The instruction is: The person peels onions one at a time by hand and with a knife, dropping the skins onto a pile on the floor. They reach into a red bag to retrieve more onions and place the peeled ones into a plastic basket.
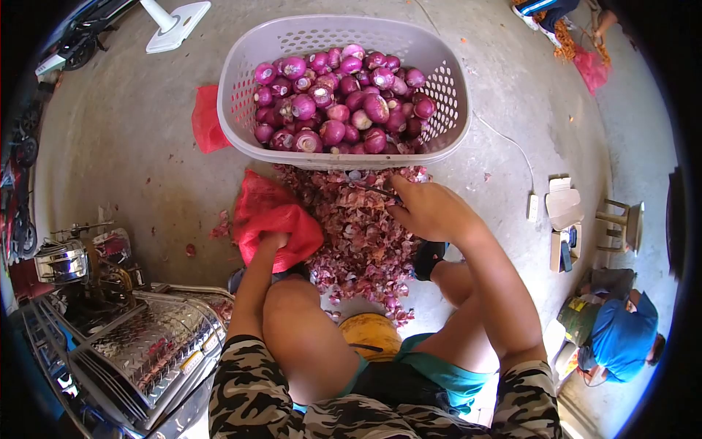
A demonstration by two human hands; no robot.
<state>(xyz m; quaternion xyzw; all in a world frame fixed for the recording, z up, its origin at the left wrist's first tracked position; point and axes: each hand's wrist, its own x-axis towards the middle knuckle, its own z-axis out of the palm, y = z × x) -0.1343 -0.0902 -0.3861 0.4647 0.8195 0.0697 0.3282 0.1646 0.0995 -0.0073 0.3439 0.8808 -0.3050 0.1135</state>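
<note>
A laundry basket (241, 88) heaped with peeled red onions (344, 102) is seen standing on a concrete floor (117, 132), directly ahead of a seated person whose bare knees frame a yellow stool (369, 333). Between the basket and the stool, a pile of purple onion skins (358, 234) has been let fall where the peeling is done, so that the cleaned bulbs are kept apart from the waste. The left hand (272, 241) is pushed into the mouth of a red mesh sack (274, 216) lying at the left edge of the skins; whether its fingers are closed on anything inside cannot be told, as they are hidden by the netting. The right hand (431, 208) is held low over the skins just below the basket's near rim, closed around the handle of a small knife (376, 192) whose blade is pointed leftward, towards the sack. A second red sack (205, 121) is left flat beside the basket's left wall. At the right edge of the floor, another person in a blue top (621, 336) is seen crouched, well apart, beside a small wooden stool (621, 223) and a cardboard box (564, 212).
</note>
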